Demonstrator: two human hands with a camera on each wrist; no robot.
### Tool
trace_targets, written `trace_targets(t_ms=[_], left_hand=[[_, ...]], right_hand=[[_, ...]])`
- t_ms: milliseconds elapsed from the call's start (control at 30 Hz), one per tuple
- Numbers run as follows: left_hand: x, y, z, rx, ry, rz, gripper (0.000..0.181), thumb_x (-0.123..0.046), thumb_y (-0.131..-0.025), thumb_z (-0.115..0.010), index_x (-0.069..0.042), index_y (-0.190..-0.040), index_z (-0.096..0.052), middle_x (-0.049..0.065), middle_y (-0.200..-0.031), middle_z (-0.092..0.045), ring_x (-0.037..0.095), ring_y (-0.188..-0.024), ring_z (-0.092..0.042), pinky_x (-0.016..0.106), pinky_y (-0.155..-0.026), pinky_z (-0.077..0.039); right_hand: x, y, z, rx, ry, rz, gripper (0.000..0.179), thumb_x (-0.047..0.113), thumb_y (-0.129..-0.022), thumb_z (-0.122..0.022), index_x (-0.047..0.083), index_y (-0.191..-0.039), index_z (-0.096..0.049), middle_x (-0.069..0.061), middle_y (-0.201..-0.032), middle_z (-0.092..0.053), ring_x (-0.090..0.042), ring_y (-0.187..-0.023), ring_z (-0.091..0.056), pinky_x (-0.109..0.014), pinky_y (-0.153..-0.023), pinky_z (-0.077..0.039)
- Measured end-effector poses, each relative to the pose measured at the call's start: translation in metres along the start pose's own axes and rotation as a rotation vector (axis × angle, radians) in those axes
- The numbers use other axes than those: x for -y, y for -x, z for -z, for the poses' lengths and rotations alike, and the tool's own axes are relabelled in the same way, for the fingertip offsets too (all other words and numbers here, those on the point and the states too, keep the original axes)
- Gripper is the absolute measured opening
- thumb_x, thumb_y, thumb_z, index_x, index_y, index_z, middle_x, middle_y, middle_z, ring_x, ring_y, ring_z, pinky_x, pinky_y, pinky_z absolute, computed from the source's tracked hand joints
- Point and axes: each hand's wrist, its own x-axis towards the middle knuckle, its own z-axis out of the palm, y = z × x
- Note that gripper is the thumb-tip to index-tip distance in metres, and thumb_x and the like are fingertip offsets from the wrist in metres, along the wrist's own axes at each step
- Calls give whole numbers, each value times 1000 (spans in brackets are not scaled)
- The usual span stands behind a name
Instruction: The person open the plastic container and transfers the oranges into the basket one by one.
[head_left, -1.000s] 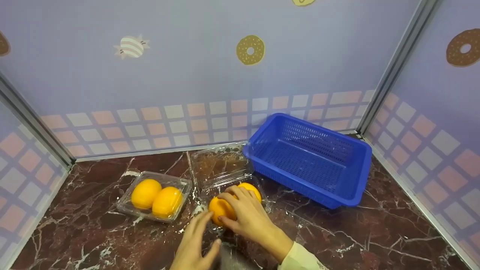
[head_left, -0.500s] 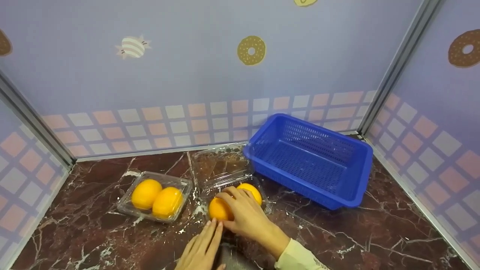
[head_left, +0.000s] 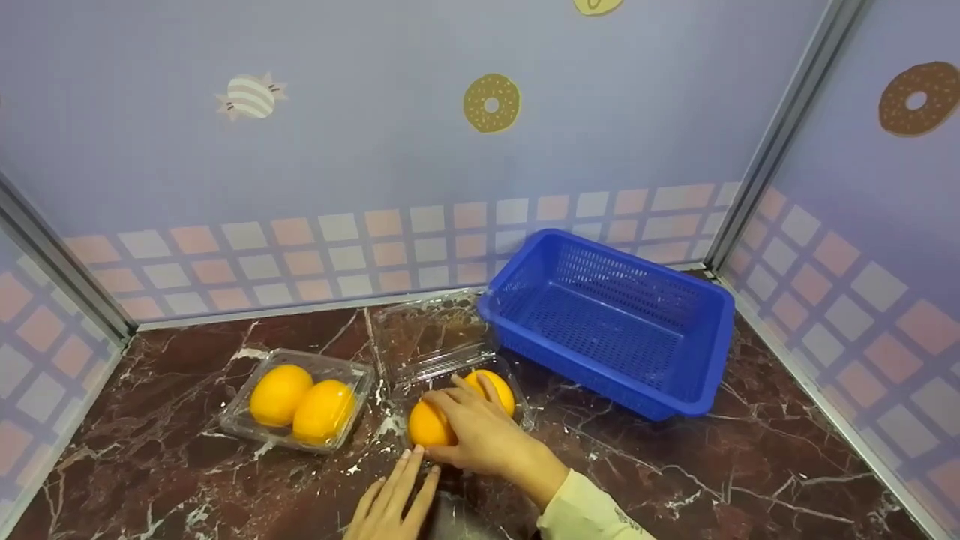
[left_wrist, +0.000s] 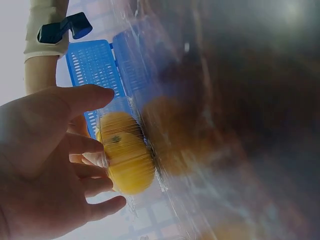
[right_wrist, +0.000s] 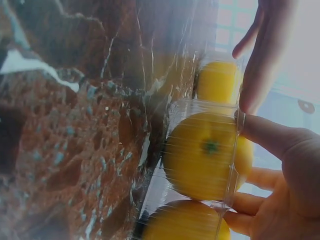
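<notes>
Two round orange fruits (head_left: 504, 395) sit in a clear plastic clamshell (head_left: 431, 334), the right hand (head_left: 484, 435) curled over the left fruit (head_left: 429, 427), the left hand (head_left: 391, 496) empty, straight fingers touching the near rim.

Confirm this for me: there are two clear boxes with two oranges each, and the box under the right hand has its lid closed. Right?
Not quite: the lid of the box under the right hand is open. The head view shows it laid back behind the oranges. The rest stands.
</notes>
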Motion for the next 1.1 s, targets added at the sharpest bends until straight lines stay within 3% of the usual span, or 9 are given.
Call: trace_targets(t_ms=[167, 433, 667, 733, 833, 900, 967, 1100], left_hand=[[-3, 0, -1, -26, -23, 8, 91, -89, -92, -40, -12, -130, -73, 15, -147, -63, 26, -130, -63, 41, -85, -62], [-3, -2, 1, -17, 7, 30, 90, -88, -91, -44, -12, -129, -74, 16, -147, -63, 29, -130, -63, 42, -83, -62], [-3, -4, -1, -40, -13, 14, 91, -88, -94, -37, -12, -129, -74, 15, -147, -64, 29, -130, -63, 40, -84, -61], [-3, -4, -3, -53, -30, 4, 92, -88, -94, -36, -12, -129, -74, 16, -164, -47, 28, -130, -61, 40, -84, -60], [-3, -4, -5, -65, -53, -10, 92, -87, -95, -33, -12, -128, -74, 16, -163, -47, 27, -130, -60, 38, -85, -60], [-3, -4, -5, -60, -63, -13, 91, -87, -96, -33, -13, -127, -75, 16, -163, -48, 27, -130, -61, 38, -84, -59], [-4, -4, -4, -43, -53, -6, 90, -87, -95, -35, -13, -127, -75, 17, -146, -65, 27, -130, -62, 38, -83, -60], [-5, -1, -5, -39, -28, 18, 87, -86, -94, -39, -13, -126, -75, 17, -145, -65, 26, -132, -60, 36, -79, -60]], right_hand=[[2, -2, 0, 7, 12, 2, 67, 40, -89, -83, 20, -147, -56, -10, -146, -63, -36, -158, -34, -60, -131, -12], [0, -4, 0, -16, 2, 6, 68, 40, -87, -85, 21, -145, -57, -10, -141, -65, -35, -156, -37, -61, -130, -14], [-2, -3, 1, -19, 13, -16, 69, 44, -86, -84, 22, -147, -59, -10, -141, -67, -35, -157, -34, -63, -130, -13], [-2, -4, 2, -16, 27, -24, 70, 46, -86, -84, 23, -147, -59, -11, -141, -68, -35, -158, -33, -63, -130, -12], [-4, -5, 1, -30, 41, -21, 69, 48, -85, -84, 24, -146, -62, -10, -139, -70, -34, -158, -33, -63, -130, -12], [-6, -5, 0, -55, 38, -10, 68, 47, -83, -86, 24, -143, -64, -10, -135, -71, -34, -156, -37, -63, -129, -13], [-7, -5, -2, -85, 27, 4, 67, 45, -81, -87, 22, -140, -65, -10, -132, -72, -34, -153, -42, -64, -129, -14], [-6, -5, -5, -112, 12, 7, 74, 42, -77, -89, 21, -142, -61, -11, -133, -70, -35, -148, -48, -64, -128, -14]])
